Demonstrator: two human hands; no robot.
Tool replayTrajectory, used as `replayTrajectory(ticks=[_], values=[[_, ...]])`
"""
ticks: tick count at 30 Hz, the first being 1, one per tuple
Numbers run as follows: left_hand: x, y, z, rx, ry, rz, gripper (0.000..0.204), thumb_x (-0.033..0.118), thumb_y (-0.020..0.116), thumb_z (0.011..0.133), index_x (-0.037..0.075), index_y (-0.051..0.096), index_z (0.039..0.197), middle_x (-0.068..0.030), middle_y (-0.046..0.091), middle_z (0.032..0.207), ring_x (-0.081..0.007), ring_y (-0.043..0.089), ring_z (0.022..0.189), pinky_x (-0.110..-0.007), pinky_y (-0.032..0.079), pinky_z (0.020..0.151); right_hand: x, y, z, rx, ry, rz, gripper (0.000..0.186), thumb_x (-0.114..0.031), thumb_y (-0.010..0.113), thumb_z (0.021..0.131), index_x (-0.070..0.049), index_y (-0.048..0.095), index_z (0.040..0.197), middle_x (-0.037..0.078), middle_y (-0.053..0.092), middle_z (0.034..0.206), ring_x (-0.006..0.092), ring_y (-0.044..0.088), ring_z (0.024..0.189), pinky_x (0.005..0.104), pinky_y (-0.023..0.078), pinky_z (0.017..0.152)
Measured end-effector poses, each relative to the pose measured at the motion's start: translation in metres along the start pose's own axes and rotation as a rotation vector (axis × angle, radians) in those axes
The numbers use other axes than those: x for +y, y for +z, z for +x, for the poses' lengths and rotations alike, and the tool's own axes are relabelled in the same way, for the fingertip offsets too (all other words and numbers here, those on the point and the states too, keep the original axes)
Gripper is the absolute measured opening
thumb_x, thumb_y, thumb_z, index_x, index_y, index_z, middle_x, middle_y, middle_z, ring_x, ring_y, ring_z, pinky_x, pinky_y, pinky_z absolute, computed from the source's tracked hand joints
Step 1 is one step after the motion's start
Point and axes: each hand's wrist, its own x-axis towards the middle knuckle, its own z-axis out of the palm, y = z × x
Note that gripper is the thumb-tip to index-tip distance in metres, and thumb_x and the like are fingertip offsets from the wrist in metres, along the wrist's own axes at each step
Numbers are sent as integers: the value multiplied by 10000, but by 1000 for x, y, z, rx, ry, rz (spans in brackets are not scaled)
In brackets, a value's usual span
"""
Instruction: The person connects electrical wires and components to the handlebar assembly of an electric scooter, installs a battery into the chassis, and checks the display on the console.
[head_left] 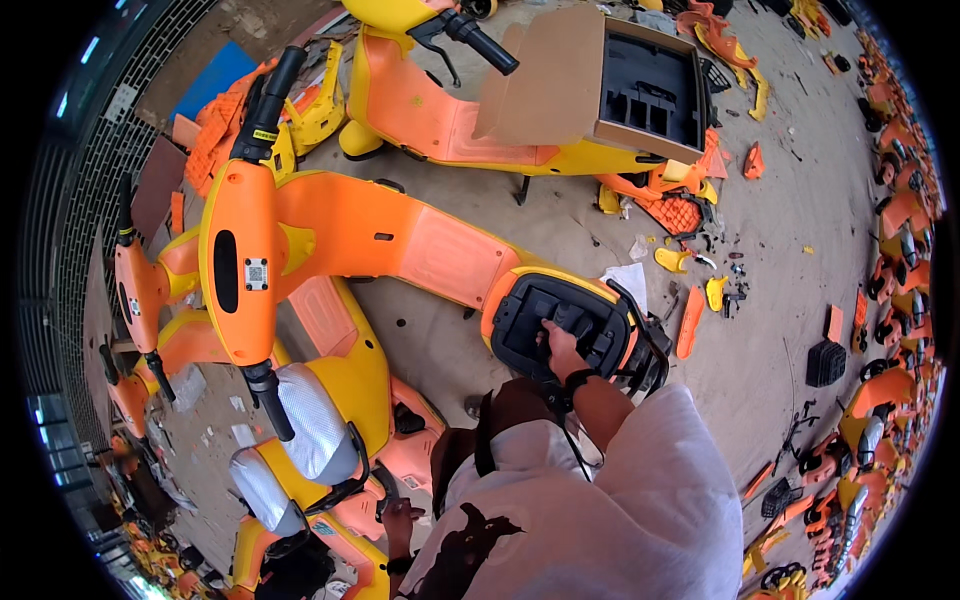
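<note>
My right hand reaches into the open black seat compartment of the orange and yellow scooter. Its fingers are bent against a dark part inside, and what they grip cannot be made out. The compartment has moulded black hollows, and no seat covers it. My left hand hangs low at my left side, with its fingers loosely apart and nothing visible in them. It is close to a neighbouring scooter whose seat is wrapped in silver material.
Behind stands another scooter, with an open cardboard box holding a black moulded tray on its rear. Orange and yellow panels and small parts lie on the floor to the right. Rows of scooters line the far right.
</note>
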Motion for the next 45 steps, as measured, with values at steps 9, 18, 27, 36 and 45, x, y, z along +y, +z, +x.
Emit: replayTrajectory(ticks=[9, 18, 27, 36, 45], values=[[86, 14, 20, -48, 239, 50, 258, 28, 443, 904, -3, 494, 1155, -154, 671, 782, -205, 670, 700, -284, 527, 636, -17, 5, -12, -368, 333, 213, 258, -338, 624, 836, -88, 563, 829, 22, 487, 661, 179, 487, 634, 330, 451, 660], [-94, -28, 3, 92, -139, -192, 225, 31, 508, 855, 1, 539, 1076, -130, 648, 703, -191, 638, 601, -297, 515, 533, -25, 18, -3, -126, 176, -18, 435, -495, 529, 878, -147, 377, 664, -21, 306, 526, 154, 339, 491, 329, 372, 570], [-151, 11, -96, 252, -284, -252, 135, 120, 563, 863, 27, 618, 944, -119, 663, 704, -138, 606, 548, -238, 458, 482, -31, 14, -38, -127, 109, -118, 396, -400, 506, 916, -167, 341, 641, -53, 251, 481, 126, 275, 428, 311, 355, 549], [-139, 30, -31, 122, -340, -376, 206, 142, 528, 886, -3, 587, 1020, -118, 671, 771, -187, 645, 621, -294, 505, 545, -62, 22, -155, -59, 90, -136, 430, -383, 453, 952, -195, 322, 588, -77, 218, 465, 97, 243, 404, 289, 338, 494], [-188, 50, 24, 80, -207, -608, 258, 174, 498, 888, -12, 579, 1048, -141, 676, 807, -190, 657, 650, -281, 511, 535, -125, 35, -305, -247, 193, -373, 414, -371, 439, 963, -215, 340, 592, -107, 214, 451, 58, 240, 367, 259, 339, 450]])
